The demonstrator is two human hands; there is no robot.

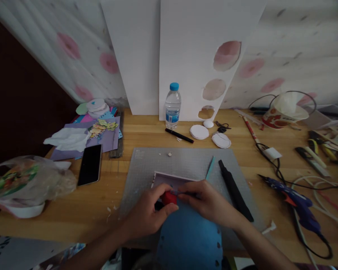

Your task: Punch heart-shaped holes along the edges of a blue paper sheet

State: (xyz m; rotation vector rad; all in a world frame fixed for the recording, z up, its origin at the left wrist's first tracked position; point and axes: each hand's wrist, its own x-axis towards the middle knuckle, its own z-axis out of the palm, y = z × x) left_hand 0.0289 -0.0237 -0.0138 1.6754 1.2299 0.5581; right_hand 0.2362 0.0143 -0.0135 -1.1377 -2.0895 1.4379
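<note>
Your left hand (148,215) is pinching a small red block (169,197), fingers closed on it, at the near edge of the grey cutting mat (146,168). Your right hand (207,202) is touching it from the other side, fingers together; whether they are gripping anything I cannot tell. A blue sheet (190,236) is lying beneath your hands, a lilac card (169,180) behind. A black ruler (235,189) is lying at the mat's right edge.

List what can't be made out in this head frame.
- Red object: mostly covered by the left hand; its kind is unclear.
- Right hand fingertips: what they pinch is too small and dim to tell.
- Lilac paper: near part hidden by both hands.
- Blue piece: lower part runs off the mat; shape unclear.
- Water bottle label: too small to read.
</note>
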